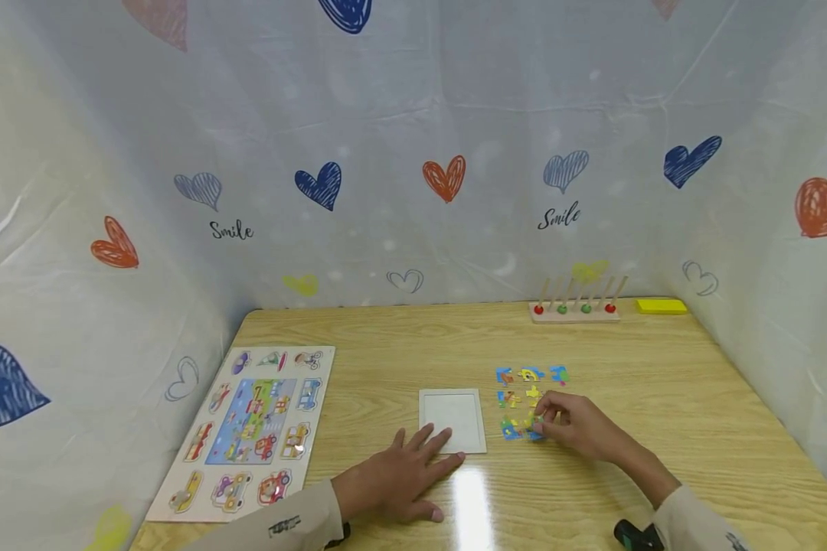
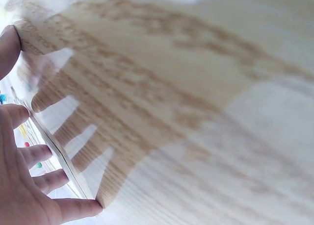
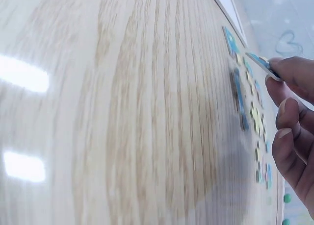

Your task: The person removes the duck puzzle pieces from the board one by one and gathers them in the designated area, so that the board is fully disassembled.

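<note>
A square white puzzle frame [image 1: 458, 413] lies on the table in the head view, with no pieces inside it. My left hand [image 1: 403, 476] rests with spread, straight fingers at its lower left edge, the fingertips touching it. To the right of the frame, several small colourful jigsaw pieces [image 1: 531, 375] are laid out in loose rows. Over the lower right of these rows is my right hand [image 1: 582, 427]. In the right wrist view, its thumb and index finger pinch one puzzle piece [image 3: 261, 63], tilted and raised off the table; the other fingers are curled.
At the left lies a vehicle-picture puzzle board [image 1: 317, 413]. A wooden peg stand [image 1: 575, 315] with red and green beads stands at the back right, beside a yellow block [image 1: 661, 307]. A heart-printed curtain [image 1: 386, 252] encloses the table.
</note>
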A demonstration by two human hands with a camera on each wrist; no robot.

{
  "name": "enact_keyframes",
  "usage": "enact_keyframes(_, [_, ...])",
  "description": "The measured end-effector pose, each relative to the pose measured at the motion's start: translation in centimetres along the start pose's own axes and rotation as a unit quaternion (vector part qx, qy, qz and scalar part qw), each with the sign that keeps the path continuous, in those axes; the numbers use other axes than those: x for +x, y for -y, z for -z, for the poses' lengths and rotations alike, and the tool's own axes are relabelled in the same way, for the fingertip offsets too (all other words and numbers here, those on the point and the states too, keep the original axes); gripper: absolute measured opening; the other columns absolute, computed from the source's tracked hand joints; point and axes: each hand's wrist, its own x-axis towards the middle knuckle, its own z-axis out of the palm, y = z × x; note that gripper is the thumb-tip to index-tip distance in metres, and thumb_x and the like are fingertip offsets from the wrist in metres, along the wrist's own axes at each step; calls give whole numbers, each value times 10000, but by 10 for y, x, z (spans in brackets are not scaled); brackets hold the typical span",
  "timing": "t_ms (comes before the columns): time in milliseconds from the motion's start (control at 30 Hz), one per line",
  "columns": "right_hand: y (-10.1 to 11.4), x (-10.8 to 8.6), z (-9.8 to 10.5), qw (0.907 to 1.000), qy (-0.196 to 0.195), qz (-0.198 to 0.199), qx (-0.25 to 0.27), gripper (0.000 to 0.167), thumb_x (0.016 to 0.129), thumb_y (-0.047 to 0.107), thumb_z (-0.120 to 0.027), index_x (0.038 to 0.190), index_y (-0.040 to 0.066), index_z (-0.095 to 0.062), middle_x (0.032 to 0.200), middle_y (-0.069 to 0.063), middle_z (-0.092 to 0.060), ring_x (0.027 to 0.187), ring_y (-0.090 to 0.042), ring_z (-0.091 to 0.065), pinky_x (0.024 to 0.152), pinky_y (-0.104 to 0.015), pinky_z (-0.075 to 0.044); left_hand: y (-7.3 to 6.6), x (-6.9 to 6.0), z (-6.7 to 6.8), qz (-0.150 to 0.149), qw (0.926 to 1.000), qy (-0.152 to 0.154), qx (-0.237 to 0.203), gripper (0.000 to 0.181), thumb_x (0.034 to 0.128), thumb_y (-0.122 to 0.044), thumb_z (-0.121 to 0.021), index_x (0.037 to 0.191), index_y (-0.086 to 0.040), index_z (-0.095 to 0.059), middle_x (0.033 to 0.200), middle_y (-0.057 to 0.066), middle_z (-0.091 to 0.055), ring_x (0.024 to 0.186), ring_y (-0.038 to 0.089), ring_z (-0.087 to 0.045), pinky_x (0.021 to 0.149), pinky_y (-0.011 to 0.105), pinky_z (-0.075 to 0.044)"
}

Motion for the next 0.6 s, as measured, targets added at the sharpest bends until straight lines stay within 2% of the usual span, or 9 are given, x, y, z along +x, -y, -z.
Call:
enact_keyframes(233, [-9,-12,12,9996,-124,-232,-88,94,964,218,-692,985,132,-658,830,54,-648,696,-58,-575,571,-231,-460,2,1,-2,-42,10000,-41,68,787,976,-690,-385,1616,-263,-219,1663,141,-217,1494,405,-296,1035,638,-432])
enact_keyframes(333, [-10,-17,16,9992,-169,-366,-75,102,966,216,-689,987,119,-664,832,39,-643,666,-48,-550,548,-232,-452,2,1,-2,-58,9999,-79,117,786,978,-686,-388,1616,-257,-223,1660,147,-225,1490,408,-304,1030,637,-437])
enact_keyframes(367, [-10,-19,18,9989,-181,-412,-96,105,965,215,-691,990,115,-666,833,34,-642,608,-38,-494,537,-230,-445,2,1,-2,-66,9998,-96,135,786,978,-685,-388,1615,-255,-226,1658,148,-228,1488,409,-308,1027,636,-440])
enact_keyframes(600, [-14,-26,26,9970,-391,-557,-366,72,960,174,-690,996,112,-684,827,40,-638,594,-25,-472,526,-228,-436,2,1,-1,-60,9998,-104,132,787,977,-686,-393,1615,-254,-228,1656,153,-233,1486,413,-309,1028,639,-438])
